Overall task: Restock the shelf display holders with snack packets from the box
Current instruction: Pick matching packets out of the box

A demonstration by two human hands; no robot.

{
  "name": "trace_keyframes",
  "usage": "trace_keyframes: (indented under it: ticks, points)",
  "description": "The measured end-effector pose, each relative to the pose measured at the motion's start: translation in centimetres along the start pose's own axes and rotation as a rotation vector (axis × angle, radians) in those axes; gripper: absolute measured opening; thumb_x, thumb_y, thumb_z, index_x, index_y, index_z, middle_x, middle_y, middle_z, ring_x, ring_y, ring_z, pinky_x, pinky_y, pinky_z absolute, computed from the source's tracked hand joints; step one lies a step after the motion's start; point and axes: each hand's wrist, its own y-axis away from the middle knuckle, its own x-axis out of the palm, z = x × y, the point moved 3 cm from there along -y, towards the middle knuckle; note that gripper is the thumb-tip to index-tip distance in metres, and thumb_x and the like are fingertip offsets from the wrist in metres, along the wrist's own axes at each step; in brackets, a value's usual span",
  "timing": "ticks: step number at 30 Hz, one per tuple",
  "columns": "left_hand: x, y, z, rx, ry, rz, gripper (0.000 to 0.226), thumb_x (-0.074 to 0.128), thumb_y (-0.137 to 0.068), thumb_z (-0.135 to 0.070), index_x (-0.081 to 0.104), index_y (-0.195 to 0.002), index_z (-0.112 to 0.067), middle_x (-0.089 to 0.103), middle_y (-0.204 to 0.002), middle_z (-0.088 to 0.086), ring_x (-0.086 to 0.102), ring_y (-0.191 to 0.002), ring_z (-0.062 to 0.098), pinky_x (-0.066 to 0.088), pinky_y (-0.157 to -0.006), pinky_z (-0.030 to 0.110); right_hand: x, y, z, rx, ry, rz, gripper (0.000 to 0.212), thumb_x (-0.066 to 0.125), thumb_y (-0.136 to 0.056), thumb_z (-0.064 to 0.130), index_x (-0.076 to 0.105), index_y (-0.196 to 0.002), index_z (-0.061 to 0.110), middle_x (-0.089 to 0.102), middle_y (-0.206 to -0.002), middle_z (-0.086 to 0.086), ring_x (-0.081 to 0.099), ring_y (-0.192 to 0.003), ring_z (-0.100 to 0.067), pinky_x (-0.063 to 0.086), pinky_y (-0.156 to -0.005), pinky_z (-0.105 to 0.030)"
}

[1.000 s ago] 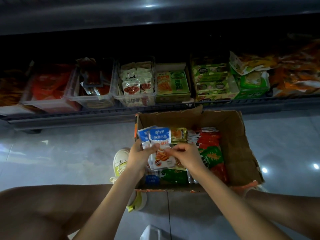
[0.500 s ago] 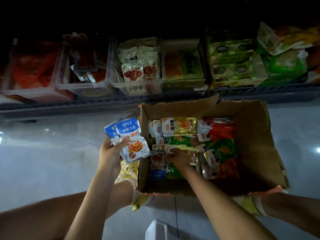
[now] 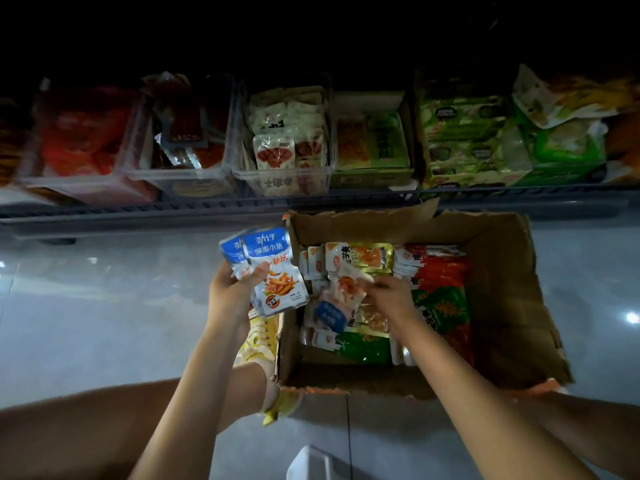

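Lifting one more blue-and-white packet point(image 3: 341, 299) up out of the box point(image 3: 505, 299).

Half a second back, pressing down among the packets in the box with the right hand point(image 3: 391, 299); now pinching that single packet in curled fingers, raised over the box's left half, motion-blurred. As before, gripping a stack of blue-topped packets point(image 3: 277, 271) in the left hand point(image 3: 230, 296), thumb across the front, just outside the box's left wall. Inside the box, rows of gold, green and red packets point(image 3: 440, 282) towards the left, bare cardboard on the right. Under the box, glossy grey tiled floor point(image 3: 104, 306) with lamp glints; against the box's left wall, a yellow shoe point(image 3: 259, 337). Beyond the box's far wall, a dark wire shelf point(image 3: 207, 206) carrying clear display holders point(image 3: 284, 176) and cartons of snacks, then darkness above.
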Motion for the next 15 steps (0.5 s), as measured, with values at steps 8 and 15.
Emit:
trace_keyframes:
  ticks: [8, 15]
  points:
    - [4.4, 6.0, -2.0, 0.164, -0.091, 0.173, 0.018, 0.063, -0.086, -0.003, 0.059, -0.097, -0.017, 0.072, -0.092, 0.002, 0.071, -0.079, 0.016, 0.056, -0.070, 0.035, -8.5, 7.9, 8.2, 0.024, -0.887, -0.092, 0.017, 0.056, -0.091, -0.001, 0.052, -0.106, 0.003, 0.065, -0.087, -0.011, 0.066, -0.070, -0.020, 0.057, -0.070, -0.031]
    - [9.6, 11.2, -5.3, 0.297, -0.034, 0.226, 0.018, 0.069, -0.084, -0.011, 0.061, -0.096, -0.023, 0.073, -0.095, 0.000, 0.070, -0.087, 0.018, 0.055, -0.078, 0.038, -7.0, 13.8, 12.7, -0.054, -0.697, -0.093, 0.008, 0.064, -0.086, -0.002, 0.058, -0.090, 0.001, 0.068, -0.078, -0.013, 0.067, -0.063, -0.020, 0.057, -0.056, -0.028]
